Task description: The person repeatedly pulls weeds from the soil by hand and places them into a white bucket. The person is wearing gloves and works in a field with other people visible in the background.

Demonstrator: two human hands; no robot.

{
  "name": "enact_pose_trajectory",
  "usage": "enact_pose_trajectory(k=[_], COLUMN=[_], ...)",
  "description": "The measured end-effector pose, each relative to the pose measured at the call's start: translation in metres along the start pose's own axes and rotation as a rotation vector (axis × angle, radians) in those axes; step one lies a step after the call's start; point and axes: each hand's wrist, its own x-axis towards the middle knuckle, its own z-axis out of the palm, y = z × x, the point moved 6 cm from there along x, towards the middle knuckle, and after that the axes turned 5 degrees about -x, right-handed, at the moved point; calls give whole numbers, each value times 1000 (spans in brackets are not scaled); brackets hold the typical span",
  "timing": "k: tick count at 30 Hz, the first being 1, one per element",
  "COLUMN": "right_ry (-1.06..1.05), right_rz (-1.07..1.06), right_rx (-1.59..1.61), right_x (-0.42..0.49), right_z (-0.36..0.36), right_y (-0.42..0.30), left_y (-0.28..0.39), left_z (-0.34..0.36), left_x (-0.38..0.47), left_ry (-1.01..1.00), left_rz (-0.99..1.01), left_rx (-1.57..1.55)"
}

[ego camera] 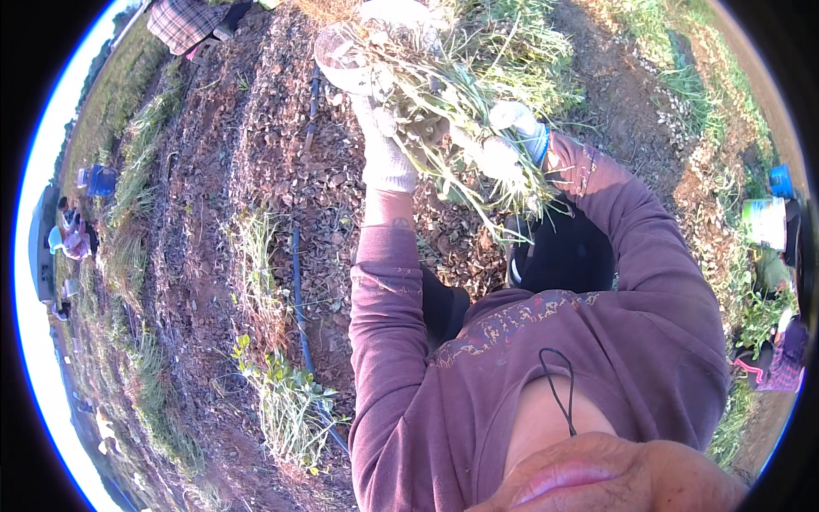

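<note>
A bundle of uprooted leafy plants [441, 83], with long green stems and dry, tangled parts, lies across both my hands. My left hand [386, 150], in a white knit glove, grips the bundle's left side; stems hide its fingers. On the right, my right hand [512, 118], in a white glove with a blue cuff, holds the stems, with its fingers partly covered by them. Just beyond my left hand is a round, pale plastic container [342, 61], partly hidden by the plants. Glare washes out the far end of the bundle.
A blue hose [296, 256] runs along the soil at my left. Pulled plants [291, 409] lie in rows. A person in a plaid shirt [185, 25] is at upper left; others work farther off. A blue crate [101, 180] stands left, a white bucket [764, 223] right.
</note>
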Motion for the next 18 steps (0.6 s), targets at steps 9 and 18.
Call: enact_pose_trajectory(k=[9,18], right_ry=[311,498], right_rz=[133,220], right_rx=[-275,-949], right_x=[4,25], right_z=[-52,-32], right_y=[27,17], left_y=[-24,-15], left_z=[-47,-59], left_x=[15,18], left_ry=[-8,167], left_rz=[95,302], left_rx=[174,671])
